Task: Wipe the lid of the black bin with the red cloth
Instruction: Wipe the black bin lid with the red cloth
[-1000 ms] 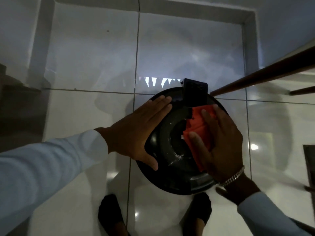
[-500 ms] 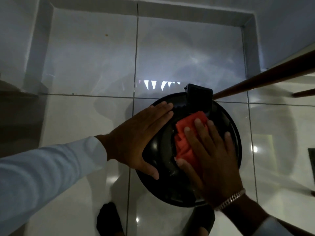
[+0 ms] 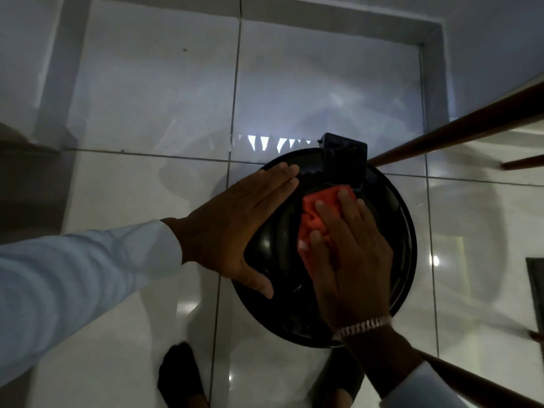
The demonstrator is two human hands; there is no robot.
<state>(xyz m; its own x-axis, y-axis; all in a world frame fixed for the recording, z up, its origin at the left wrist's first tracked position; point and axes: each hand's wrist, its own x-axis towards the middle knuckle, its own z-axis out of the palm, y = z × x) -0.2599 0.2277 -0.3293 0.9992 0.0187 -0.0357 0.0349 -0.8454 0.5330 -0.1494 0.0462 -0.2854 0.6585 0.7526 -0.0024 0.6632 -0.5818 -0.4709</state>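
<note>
The round black bin lid [image 3: 394, 225] fills the middle right of the head view, glossy, with a black rectangular hinge block [image 3: 344, 160] at its far edge. My left hand [image 3: 235, 228] lies flat on the lid's left side, fingers together and stretched out, thumb near the front rim. My right hand [image 3: 350, 254] presses the crumpled red cloth [image 3: 318, 213] down on the lid's centre, just in front of the hinge block. Most of the cloth is hidden under my fingers. A silver bracelet [image 3: 362, 325] sits on my right wrist.
The bin stands on glossy pale floor tiles [image 3: 147, 201]. Brown wooden legs [image 3: 459, 128] slant in from the right, one ending close to the lid's far right edge, and another [image 3: 482, 381] at the lower right. My dark-socked feet [image 3: 182, 375] are just in front of the bin.
My right hand has slid the red cloth from the lid's right side toward its centre and up to the hinge block. My left hand has stayed flat on the left side.
</note>
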